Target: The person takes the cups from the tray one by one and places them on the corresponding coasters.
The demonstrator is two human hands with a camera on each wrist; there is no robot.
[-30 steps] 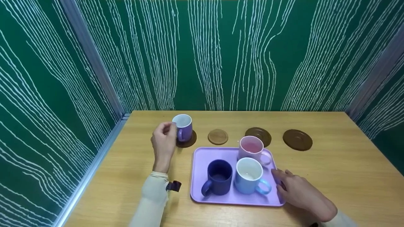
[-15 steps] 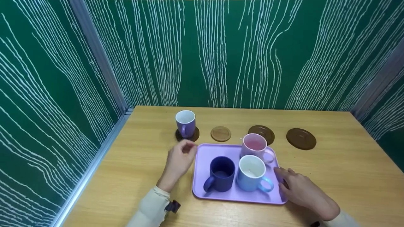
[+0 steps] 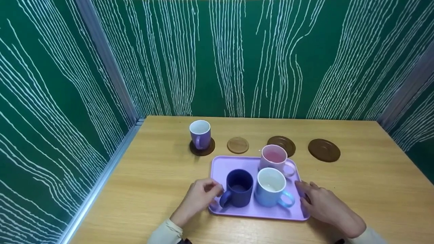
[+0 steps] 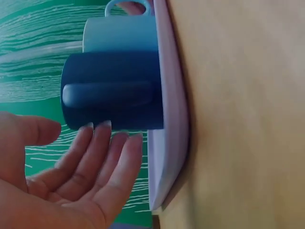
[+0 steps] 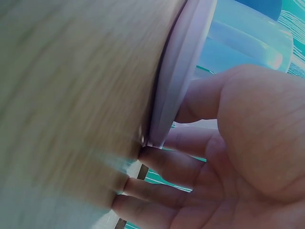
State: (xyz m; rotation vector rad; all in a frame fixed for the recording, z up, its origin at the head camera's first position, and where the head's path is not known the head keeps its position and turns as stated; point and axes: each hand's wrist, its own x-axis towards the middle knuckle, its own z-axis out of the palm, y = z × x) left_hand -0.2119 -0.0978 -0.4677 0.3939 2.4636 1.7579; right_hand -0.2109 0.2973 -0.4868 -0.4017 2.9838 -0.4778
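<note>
- Head view: the left hand (image 3: 200, 195) is over the left rim of the lilac tray (image 3: 234, 163), just beside the handle of the navy mug (image 3: 240, 191).
- From above its thumb and fingers look nearly together; the left wrist view shows them spread apart and loosely bent, holding nothing. Whether the fingertips touch the navy mug I cannot tell.
- Head view: the right hand (image 3: 325, 205) rests at the tray's right rim. The right wrist view adds the fingers, extended and spaced, with the thumb against the rim and the lower fingertips down at the table (image 3: 145, 169).
- Both wrist views show the tray's outer wall edge-on and the light blue mug (image 3: 266, 196), upright right of the navy one.
- Only the head view plainly shows the pink mug (image 3: 268, 162) at the tray's far right, the purple mug (image 3: 204, 139) on the far-left coaster (image 3: 203, 152), and, rightward, a pale coaster (image 3: 238, 145) and two brown coasters (image 3: 324, 150).
</note>
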